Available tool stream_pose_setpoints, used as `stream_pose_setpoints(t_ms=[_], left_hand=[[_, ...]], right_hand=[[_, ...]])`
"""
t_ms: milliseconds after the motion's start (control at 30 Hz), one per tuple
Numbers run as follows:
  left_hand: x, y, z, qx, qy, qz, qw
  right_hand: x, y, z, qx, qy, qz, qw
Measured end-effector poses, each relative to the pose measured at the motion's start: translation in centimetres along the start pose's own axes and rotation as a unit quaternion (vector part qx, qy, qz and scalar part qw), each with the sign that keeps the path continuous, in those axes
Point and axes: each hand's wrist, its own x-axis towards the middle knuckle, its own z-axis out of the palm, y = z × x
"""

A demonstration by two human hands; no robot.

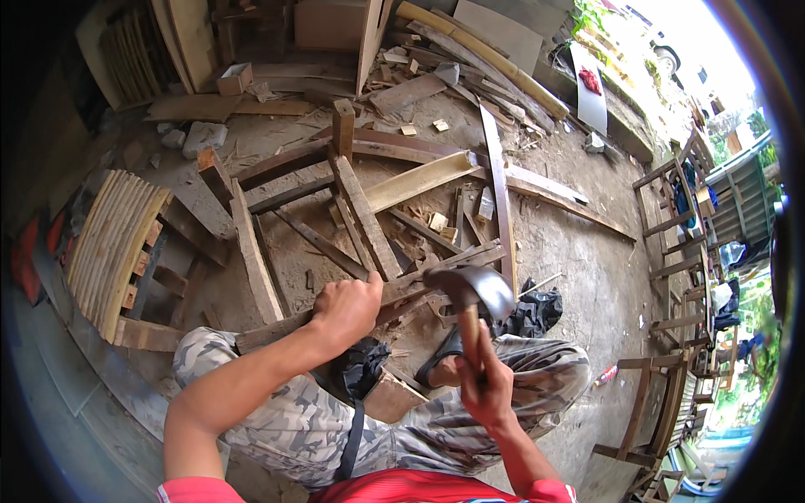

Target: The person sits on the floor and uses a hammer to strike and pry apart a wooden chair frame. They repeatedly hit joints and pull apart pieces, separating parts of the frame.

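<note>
My right hand [488, 384] is wrapped round the wooden handle of a claw hammer [471, 331]. The hammer's dark metal head is held up just over the right end of a wooden rail [406, 288], and I cannot tell whether they touch. That rail crosses in front of my knees, part of a rough wooden frame [362, 201] with several legs and crosspieces. My left hand [345, 312] is closed on the rail, left of the hammer, knuckles up. What lies under its fingers is hidden.
A slatted wooden piece [117, 251] stands at the left. Long boards [495, 184] and wood scraps lie on the dirty floor beyond the frame. A black plastic bag [537, 310] sits right of the hammer. Wooden chair frames [650, 402] line the right side.
</note>
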Motion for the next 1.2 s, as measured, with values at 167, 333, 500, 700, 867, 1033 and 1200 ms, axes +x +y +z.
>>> stream_pose_setpoints(t_ms=[167, 333, 500, 700, 867, 1033, 1200], left_hand=[[-0.2, 0.1, 0.1, 0.007, -0.005, -0.009, 1.0], [0.2, 0.4, -0.5, 0.031, -0.032, -0.014, 0.999], [0.2, 0.4, -0.6, 0.022, -0.026, -0.012, 0.999], [0.3, 0.5, -0.6, 0.033, -0.021, -0.005, 0.999], [0.3, 0.4, -1.0, 0.028, -0.038, -0.01, 0.999], [0.5, -0.9, -1.6, -0.084, 0.001, 0.049, 0.995], [1.4, -1.9, -5.8, -0.301, -0.214, -0.014, 0.929]], right_hand=[[-0.6, -0.3, -1.2, 0.17, 0.109, 0.045, 0.978], [1.1, -2.1, -2.8, 0.0, -0.058, 0.061, 0.996], [1.4, -4.1, -5.2, 0.018, 0.026, 0.074, 0.997], [1.1, -2.5, -1.6, -0.021, -0.066, 0.071, 0.995], [0.7, -2.1, -2.4, 0.09, 0.036, 0.104, 0.99], [-1.0, 1.1, -2.1, 0.223, 0.069, 0.224, 0.946], [-2.6, 1.6, -1.8, 0.272, 0.106, 0.249, 0.923]])
